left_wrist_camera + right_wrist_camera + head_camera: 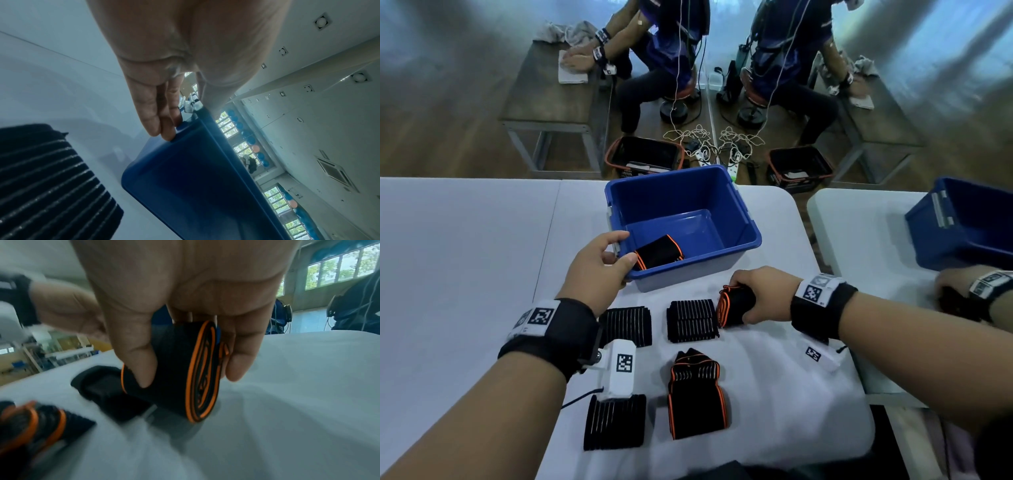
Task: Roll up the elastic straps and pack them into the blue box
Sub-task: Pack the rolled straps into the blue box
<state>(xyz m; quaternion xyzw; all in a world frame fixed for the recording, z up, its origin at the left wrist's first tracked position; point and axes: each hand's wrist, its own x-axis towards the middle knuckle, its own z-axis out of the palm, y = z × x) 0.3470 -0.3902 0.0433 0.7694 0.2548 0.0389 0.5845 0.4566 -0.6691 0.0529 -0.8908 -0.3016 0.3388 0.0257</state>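
Rolled strap at 6 o'clock of blue box, clamped in right hand; left hand grips box corner. Likely soft, light, springy: best squeezed across coil

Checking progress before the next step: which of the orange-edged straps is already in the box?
The rolled orange-edged strap lying in the blue box at its near left corner; another is in the right hand, the third on the table.

White-covered table, blue box at its far edge, 4 folded straps nearer, 3 black-and-white striped, 1 orange-trimmed
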